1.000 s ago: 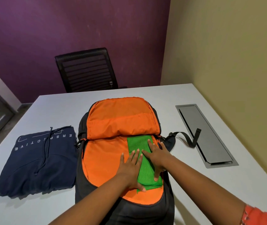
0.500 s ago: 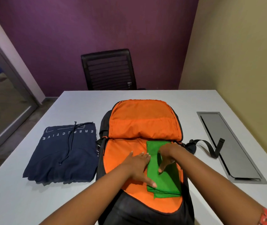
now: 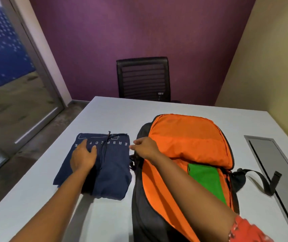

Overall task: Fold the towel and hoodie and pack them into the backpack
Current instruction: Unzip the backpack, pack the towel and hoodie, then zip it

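The navy hoodie [image 3: 97, 163] is lying folded square on the white bench [image 3: 104, 116], its white lettering and drawstring facing up. The left hand [image 3: 83, 157] is resting flat on it, fingers spread. The right hand [image 3: 144, 147] is hovering beside its edge, fingers loosely extended. The green towel [image 3: 208, 180] is sitting folded inside the open orange-lined backpack [image 3: 188, 145].
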The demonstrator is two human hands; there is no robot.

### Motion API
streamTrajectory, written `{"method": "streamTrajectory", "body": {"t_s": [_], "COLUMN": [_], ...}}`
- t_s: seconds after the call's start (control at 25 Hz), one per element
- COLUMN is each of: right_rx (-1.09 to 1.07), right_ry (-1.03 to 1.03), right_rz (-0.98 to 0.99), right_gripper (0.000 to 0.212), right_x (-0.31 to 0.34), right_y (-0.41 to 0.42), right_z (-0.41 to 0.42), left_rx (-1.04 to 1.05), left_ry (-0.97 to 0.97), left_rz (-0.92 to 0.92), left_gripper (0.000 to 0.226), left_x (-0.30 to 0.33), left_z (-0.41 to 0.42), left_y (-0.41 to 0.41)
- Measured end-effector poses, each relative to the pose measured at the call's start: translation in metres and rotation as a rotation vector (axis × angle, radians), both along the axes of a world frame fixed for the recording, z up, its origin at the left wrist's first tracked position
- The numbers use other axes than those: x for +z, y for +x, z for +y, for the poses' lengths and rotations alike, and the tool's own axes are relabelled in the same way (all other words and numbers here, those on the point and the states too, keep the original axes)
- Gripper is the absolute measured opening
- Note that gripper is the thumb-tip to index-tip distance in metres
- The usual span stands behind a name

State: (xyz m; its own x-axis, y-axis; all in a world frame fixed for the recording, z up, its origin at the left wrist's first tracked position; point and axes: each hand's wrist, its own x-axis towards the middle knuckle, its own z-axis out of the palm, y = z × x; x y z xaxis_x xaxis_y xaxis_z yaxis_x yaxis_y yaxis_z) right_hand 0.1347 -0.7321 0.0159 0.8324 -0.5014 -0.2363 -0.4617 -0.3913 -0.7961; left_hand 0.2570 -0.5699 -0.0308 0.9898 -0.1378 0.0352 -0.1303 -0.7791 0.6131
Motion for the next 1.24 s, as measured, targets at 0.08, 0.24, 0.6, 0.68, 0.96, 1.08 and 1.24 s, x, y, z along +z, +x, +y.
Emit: {"method": "streamTrajectory", "body": {"t_s": [0.08,0.24,0.6,0.68,0.96,1.08,1.24], "right_rx": [-0.009,0.030,-0.151,-0.230,-0.397,-0.384,-0.288], "right_ry": [0.165,0.085,0.088,0.184,0.495,0.575,0.644], "right_rz": [0.022,0.109,0.258,0.307,0.262,0.262,0.290], "right_gripper": [0.051,0.072,0.087,0.095,0.119,0.123,0.099], "right_x": [-0.007,-0.038,-0.095,-0.104,-0.120,-0.123,-0.119], "right_y": [0.023,0.058,0.094,0.099,0.103,0.099,0.097], "right_z": [0.021,0.042,0.058,0.052,0.037,0.037,0.028], "left_rx": [-0.113,-0.333,-0.323,-0.221,0.095,0.039,-0.003], "left_ry": [0.131,0.436,0.378,0.229,-0.207,-0.292,-0.317], "left_rz": [-0.041,-0.156,0.237,0.330,0.721,0.862,0.991], "left_gripper": [0.059,0.064,0.062,0.072,0.121,0.116,0.097], "left_x": [-0.012,-0.033,-0.070,-0.077,-0.086,-0.085,-0.075], "left_z": [0.022,0.043,0.064,0.062,0.070,0.074,0.079], "left_y": [0.017,0.030,0.066,0.076,0.104,0.104,0.092]}}
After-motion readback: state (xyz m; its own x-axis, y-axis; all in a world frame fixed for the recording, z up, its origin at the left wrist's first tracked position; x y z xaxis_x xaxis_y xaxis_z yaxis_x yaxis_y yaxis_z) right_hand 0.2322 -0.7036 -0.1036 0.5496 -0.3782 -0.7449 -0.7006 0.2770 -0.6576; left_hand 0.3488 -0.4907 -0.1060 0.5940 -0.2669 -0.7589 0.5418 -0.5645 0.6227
